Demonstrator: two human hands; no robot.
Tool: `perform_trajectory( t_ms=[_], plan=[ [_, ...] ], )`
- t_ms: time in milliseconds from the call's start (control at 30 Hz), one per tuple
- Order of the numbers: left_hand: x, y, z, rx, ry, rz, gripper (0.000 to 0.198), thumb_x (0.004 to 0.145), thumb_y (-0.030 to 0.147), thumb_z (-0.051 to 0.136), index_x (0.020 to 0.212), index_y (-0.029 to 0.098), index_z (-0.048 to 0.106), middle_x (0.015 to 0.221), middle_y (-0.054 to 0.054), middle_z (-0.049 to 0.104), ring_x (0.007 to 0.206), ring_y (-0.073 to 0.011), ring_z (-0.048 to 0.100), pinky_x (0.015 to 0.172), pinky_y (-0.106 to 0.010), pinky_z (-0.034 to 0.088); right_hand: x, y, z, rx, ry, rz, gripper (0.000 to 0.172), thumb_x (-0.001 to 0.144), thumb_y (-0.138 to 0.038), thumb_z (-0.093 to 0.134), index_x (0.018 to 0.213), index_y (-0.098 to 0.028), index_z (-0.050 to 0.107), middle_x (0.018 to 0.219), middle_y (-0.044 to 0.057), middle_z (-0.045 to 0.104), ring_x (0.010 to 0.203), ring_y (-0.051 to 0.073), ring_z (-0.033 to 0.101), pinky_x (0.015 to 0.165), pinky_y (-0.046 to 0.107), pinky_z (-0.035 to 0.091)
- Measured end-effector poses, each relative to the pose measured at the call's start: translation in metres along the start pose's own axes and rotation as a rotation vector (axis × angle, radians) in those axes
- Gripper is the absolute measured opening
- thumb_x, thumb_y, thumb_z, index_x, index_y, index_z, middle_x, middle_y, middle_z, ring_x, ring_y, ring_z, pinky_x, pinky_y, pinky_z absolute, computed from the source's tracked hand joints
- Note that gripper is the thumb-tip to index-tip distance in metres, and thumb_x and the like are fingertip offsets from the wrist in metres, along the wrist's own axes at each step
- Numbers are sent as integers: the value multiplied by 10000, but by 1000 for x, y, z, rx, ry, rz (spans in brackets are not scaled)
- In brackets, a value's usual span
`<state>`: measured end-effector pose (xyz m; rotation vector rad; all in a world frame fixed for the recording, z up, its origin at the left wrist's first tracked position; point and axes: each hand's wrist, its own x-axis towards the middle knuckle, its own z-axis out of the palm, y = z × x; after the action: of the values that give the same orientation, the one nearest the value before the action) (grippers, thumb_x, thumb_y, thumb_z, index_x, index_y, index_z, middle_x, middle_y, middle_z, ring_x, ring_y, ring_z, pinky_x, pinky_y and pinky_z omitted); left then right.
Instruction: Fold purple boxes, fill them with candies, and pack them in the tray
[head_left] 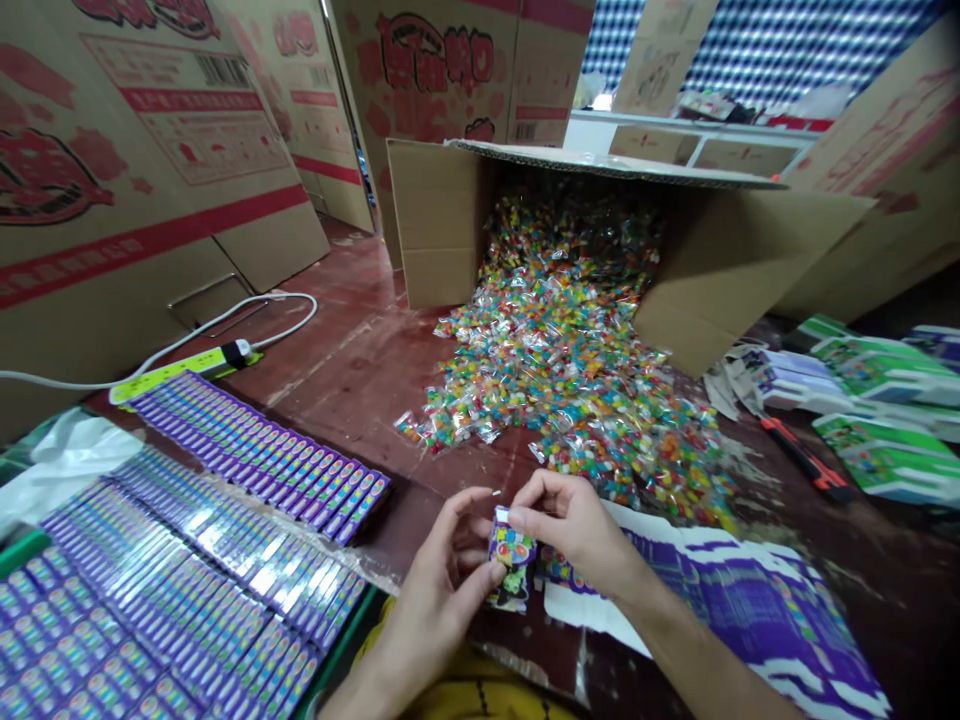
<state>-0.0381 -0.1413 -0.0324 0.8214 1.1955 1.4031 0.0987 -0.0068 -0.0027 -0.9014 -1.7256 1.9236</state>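
Note:
A small purple candy box (513, 560) with colourful printing stands upright between my two hands near the table's front edge. My left hand (450, 570) grips it from the left, thumb across its printed face. The fingers of my right hand (562, 520) pinch the white flap at its top. Right of the box lies a spread pile of flattened purple cartons (735, 590), partly under my right forearm. Just beyond my hands, clear packets of multicoloured candy (555, 370) spill from a cardboard box (442, 220) tipped on its side.
At left, rows of filled purple boxes (262, 450) lie on the table beside a green-edged tray (352, 625) packed with more. A yellow-green power strip (180, 372) with a white cable lies behind. At right are a red-black utility knife (806, 460) and green cartons (892, 460). Large cartons (150, 150) stand around.

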Motion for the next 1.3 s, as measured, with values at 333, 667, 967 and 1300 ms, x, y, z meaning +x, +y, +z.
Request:
perform_trajectory(
  t_ms=[333, 667, 967, 1300],
  plan=[
    [-4, 4, -7, 216, 24, 12, 420, 917, 257, 614, 1329, 276, 538, 1092, -53, 665, 995, -208, 622, 884, -310, 495, -8, -9, 4, -383, 65, -219, 258, 934, -317, 601, 719, -182, 647, 764, 15, 658, 724, 159, 620, 696, 284, 491],
    [-5, -1, -12, 339, 189, 40, 351, 911, 206, 566, 1251, 256, 496, 1115, -64, 675, 852, -181, 691, 738, -283, 579, -27, 10, 41, -1219, 11, -519, 898, 629, -239, 850, 1430, -197, 447, 1310, 191, 601, 1111, 427, 579, 933, 598, 482],
    [-34, 28, -83, 1225, 562, 351, 508, 874, 367, 654, 1312, 211, 450, 1210, -145, 589, 1148, -338, 588, 987, -528, 485, 19, 37, 104, -734, 34, -360, 652, 711, -316, 756, 1276, -207, 452, 1211, 102, 585, 1102, 295, 585, 943, 432, 515],
    [-6, 3, -112, 1573, 528, 413, 635, 862, 343, 604, 1416, 126, 381, 1396, -223, 498, 1372, -408, 400, 1093, -605, 370, 50, 57, 138, -892, 125, -314, 614, 712, -296, 729, 1271, -155, 517, 1192, 142, 633, 1117, 329, 539, 995, 503, 428]
  ],
)
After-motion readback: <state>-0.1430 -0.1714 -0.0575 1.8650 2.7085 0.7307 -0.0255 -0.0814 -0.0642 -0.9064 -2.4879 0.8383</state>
